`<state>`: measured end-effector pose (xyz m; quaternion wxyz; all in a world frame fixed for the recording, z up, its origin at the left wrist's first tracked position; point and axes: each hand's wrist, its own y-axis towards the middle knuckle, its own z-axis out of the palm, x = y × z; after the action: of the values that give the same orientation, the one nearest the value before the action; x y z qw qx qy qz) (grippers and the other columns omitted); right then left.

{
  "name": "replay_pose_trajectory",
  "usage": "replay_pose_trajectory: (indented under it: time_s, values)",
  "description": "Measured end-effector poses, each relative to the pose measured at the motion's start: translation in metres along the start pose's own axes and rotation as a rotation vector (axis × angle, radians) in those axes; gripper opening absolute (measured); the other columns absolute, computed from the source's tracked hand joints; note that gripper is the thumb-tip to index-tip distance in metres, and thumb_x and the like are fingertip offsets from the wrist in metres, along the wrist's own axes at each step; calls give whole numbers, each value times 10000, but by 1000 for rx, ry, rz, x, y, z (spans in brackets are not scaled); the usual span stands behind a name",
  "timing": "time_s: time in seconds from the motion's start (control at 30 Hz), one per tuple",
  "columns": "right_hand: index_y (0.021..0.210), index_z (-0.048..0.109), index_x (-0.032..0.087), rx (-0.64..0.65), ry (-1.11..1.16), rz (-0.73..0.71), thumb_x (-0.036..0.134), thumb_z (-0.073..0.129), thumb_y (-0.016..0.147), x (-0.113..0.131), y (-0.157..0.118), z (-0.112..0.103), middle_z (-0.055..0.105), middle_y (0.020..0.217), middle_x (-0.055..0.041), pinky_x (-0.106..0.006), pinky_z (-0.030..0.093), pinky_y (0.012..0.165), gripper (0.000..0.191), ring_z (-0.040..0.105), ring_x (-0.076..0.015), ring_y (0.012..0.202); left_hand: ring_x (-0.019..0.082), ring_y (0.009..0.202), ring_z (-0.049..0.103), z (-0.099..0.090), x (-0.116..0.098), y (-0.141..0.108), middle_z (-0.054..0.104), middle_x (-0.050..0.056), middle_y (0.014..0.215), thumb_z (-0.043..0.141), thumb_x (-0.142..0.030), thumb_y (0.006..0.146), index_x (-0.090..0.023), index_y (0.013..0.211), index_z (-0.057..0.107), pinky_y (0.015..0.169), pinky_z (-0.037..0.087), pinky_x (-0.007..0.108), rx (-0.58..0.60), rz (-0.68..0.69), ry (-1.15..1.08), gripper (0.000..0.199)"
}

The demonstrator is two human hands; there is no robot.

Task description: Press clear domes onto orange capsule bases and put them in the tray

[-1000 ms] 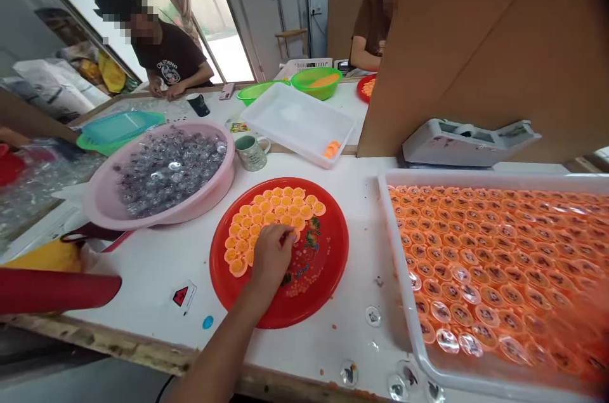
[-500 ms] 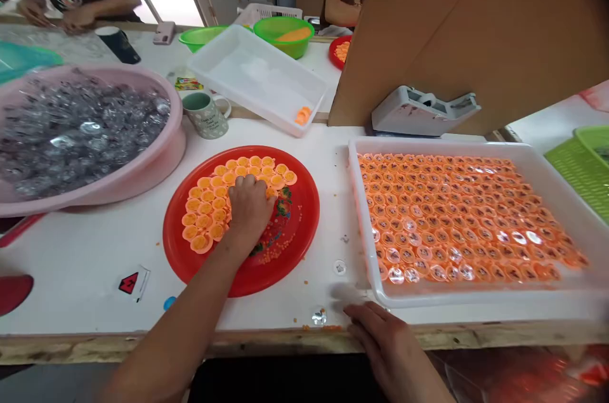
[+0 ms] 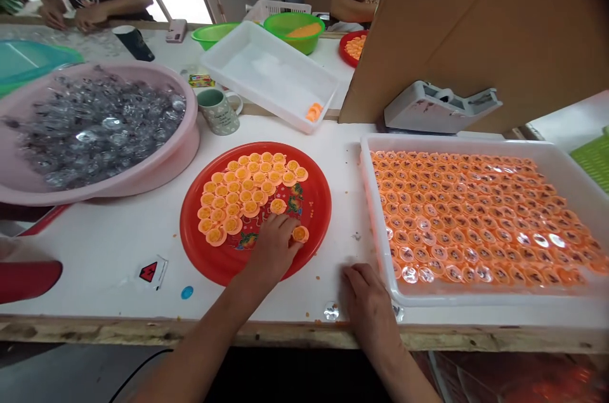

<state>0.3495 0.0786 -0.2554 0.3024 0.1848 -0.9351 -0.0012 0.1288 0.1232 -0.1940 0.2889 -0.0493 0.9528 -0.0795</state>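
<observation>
Over the near part of a round red tray, my left hand pinches a small round orange cup with a yellow centre between thumb and fingers. A similar orange cup lies alone just beyond the fingertips. Many more orange cups are packed on the tray's far and left side. My right hand rests on the white tabletop, between the red tray and a white bin. Its fingers curl down, and what is under them is hidden. Clear round lids lie close to it.
The white bin holds rows of lidded orange cups. A pink basin full of clear lids stands left, beside a mug. Behind are a tape dispenser, a cardboard panel and a tilted white tray. Two people sit opposite.
My left hand has drawn back from the packed cups toward me and holds a cup at the tray's near right. My right hand has come forward onto the tabletop. The view has shifted slightly.
</observation>
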Motion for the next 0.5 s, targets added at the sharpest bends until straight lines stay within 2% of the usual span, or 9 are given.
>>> replay_pose_trajectory:
  time_s: [0.1, 0.17, 0.27, 0.33, 0.4, 0.5]
  values:
    - [1051, 625, 160, 50, 136, 50, 186, 402, 964, -2, -1, 0, 642, 989, -123, -446, 505, 813, 241, 606, -273, 904, 266, 1096, 534, 4, 6, -2, 621, 81, 1126, 607, -192, 820, -197, 1043, 642, 914, 461, 403, -38, -7, -64, 226]
    - [1018, 626, 186, 92, 330, 174, 275, 491, 945, 1, 2, -2, 662, 956, -95, -411, 502, 798, 177, 616, -253, 873, 256, 1065, 548, 6, 7, -3, 628, 77, 1079, 594, -162, 813, -197, 954, 662, 898, 473, 391, -57, 8, -86, 161]
    - [882, 589, 209, 185, 842, 423, 370, 661, 852, 12, 13, -6, 660, 831, -44, -334, 507, 707, 180, 617, -209, 781, 232, 985, 586, 3, 6, -5, 644, 64, 998, 572, -132, 796, -196, 840, 645, 864, 491, 374, -95, -2, -178, 106]
    - [919, 585, 213, 212, 1174, 525, 354, 740, 797, 21, 21, -10, 647, 796, -16, -303, 509, 679, 243, 613, -181, 746, 213, 925, 615, -3, 5, -7, 661, 48, 971, 587, -150, 783, -202, 869, 629, 832, 506, 360, -102, -58, -324, 110]
    - [1010, 611, 214, 222, 1352, 548, 309, 775, 772, 30, 28, -15, 637, 795, -4, -290, 513, 674, 304, 614, -161, 722, 200, 890, 637, -11, 6, -11, 677, 32, 953, 619, -183, 765, -208, 916, 619, 800, 520, 337, -70, -128, -511, 153]
    - [1005, 640, 204, 248, 1418, 533, 280, 780, 770, 41, 34, -19, 632, 777, -8, -289, 512, 658, 284, 624, -164, 703, 199, 927, 644, -22, 10, -17, 690, 33, 997, 669, -208, 728, -202, 933, 622, 797, 524, 308, -27, -229, -729, 211]
